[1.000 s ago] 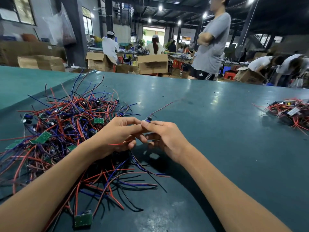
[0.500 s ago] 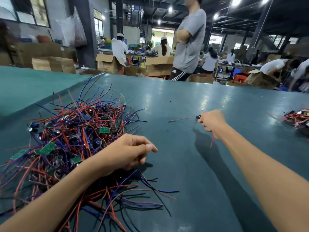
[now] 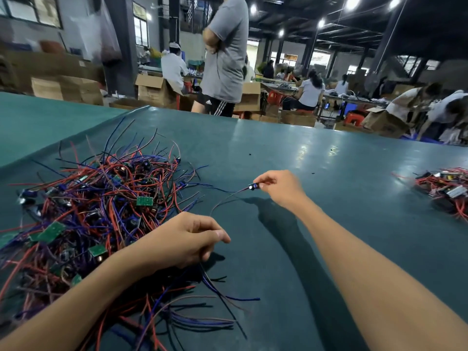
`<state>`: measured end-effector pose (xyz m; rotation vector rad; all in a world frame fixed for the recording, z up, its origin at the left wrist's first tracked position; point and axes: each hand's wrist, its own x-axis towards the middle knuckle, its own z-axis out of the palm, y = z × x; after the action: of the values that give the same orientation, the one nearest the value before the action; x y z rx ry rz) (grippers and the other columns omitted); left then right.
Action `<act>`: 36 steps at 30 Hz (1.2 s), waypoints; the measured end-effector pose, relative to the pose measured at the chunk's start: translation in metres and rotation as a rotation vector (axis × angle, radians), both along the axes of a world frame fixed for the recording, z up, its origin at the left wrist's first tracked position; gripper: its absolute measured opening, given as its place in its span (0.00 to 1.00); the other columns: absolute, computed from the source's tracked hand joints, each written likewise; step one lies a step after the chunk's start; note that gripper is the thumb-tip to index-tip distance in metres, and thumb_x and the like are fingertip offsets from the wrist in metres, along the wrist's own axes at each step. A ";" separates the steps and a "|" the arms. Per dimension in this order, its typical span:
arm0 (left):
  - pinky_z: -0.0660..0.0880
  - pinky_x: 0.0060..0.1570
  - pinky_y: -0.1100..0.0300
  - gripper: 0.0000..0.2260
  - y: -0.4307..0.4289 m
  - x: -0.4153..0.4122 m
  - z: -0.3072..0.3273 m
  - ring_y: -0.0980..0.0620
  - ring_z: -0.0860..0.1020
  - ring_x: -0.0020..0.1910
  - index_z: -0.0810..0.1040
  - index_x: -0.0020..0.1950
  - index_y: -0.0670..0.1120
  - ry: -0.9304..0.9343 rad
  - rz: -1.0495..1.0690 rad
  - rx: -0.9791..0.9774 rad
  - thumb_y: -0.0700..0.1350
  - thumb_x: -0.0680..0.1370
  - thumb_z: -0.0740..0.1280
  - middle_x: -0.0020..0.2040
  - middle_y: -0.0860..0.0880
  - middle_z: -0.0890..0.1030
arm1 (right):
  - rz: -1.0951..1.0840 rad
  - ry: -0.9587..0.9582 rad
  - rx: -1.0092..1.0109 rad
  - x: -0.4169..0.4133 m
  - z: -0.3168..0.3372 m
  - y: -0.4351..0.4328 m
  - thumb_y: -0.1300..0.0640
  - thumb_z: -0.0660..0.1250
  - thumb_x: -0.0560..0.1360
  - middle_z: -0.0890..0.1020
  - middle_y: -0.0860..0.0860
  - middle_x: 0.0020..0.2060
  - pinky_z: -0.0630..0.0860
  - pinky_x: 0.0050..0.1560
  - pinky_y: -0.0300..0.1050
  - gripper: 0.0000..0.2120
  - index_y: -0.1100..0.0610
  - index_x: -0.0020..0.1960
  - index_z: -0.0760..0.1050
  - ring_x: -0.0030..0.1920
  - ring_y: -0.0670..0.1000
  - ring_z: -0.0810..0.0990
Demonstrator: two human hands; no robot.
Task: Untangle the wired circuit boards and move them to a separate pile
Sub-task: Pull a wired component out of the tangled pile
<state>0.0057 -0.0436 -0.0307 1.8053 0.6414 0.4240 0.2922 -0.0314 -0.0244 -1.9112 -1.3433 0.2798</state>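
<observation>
Pinching a small board (image 3: 253, 186) between thumb and fingertips, the right hand (image 3: 281, 191) hung over the desk (image 3: 278, 148), just right of the tangle (image 3: 101, 198). The board's wires (image 3: 228, 196) trailed leftward and down toward the left hand (image 3: 187, 239), so their long axis ran roughly across the desk. The left hand sat at the tangle's near edge with its fingers curled; whether it gripped a wire could not be told. The sorted pile (image 3: 445, 191) lay well apart to the far right, so the right hand was the nearer one to carry the board there.
</observation>
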 end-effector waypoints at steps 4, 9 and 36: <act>0.60 0.21 0.67 0.08 0.005 0.001 -0.004 0.55 0.64 0.20 0.85 0.49 0.47 0.004 -0.001 0.014 0.45 0.82 0.66 0.29 0.48 0.76 | -0.073 -0.071 -0.040 0.009 -0.002 0.009 0.61 0.69 0.76 0.81 0.41 0.35 0.72 0.43 0.41 0.15 0.42 0.38 0.80 0.37 0.44 0.77; 0.64 0.24 0.67 0.08 0.003 0.004 -0.006 0.55 0.67 0.22 0.85 0.47 0.50 0.016 -0.037 0.080 0.46 0.82 0.66 0.28 0.50 0.78 | -0.228 0.001 0.029 0.009 -0.012 0.020 0.58 0.71 0.75 0.84 0.43 0.39 0.77 0.59 0.53 0.11 0.45 0.37 0.79 0.48 0.50 0.83; 0.65 0.26 0.68 0.08 0.002 -0.003 -0.007 0.58 0.68 0.24 0.84 0.47 0.47 0.039 -0.067 0.160 0.44 0.82 0.66 0.25 0.53 0.75 | 0.538 -0.640 -0.334 -0.140 0.003 0.092 0.62 0.64 0.75 0.75 0.58 0.69 0.70 0.67 0.49 0.26 0.55 0.73 0.71 0.68 0.59 0.73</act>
<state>0.0028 -0.0419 -0.0374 1.9851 0.5852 0.4051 0.1518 0.0601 -0.0213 -1.9513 -2.3707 0.1594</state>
